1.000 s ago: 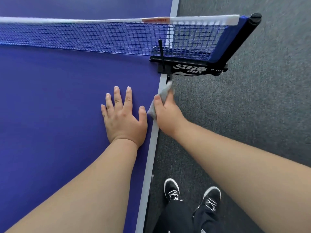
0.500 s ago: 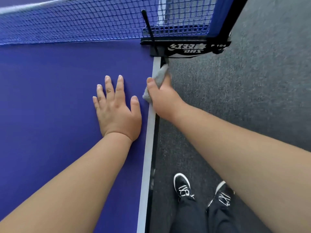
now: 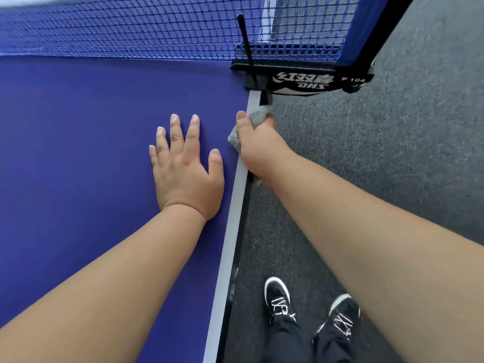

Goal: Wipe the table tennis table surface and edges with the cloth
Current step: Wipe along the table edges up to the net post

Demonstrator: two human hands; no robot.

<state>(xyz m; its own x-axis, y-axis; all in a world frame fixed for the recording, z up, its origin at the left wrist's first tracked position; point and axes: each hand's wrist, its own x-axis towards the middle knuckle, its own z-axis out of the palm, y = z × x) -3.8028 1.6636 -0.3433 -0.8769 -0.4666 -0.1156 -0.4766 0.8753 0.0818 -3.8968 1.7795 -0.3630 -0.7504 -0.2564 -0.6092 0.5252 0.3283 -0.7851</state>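
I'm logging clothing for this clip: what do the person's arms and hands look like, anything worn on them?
The left forearm and right forearm are bare, no sleeve in view. The left hand and right hand wear no gloves, rings, watch or bracelet; nails look short, unpainted.

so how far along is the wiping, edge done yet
Done: cannot tell; the purple table top shows no wipe marks. In hand: the right hand holds the crumpled grey cloth on the white side edge, just short of the black net clamp, while the left hand rests flat on the top. Left: probably the edge strip nearer the person and the half beyond the blue net.
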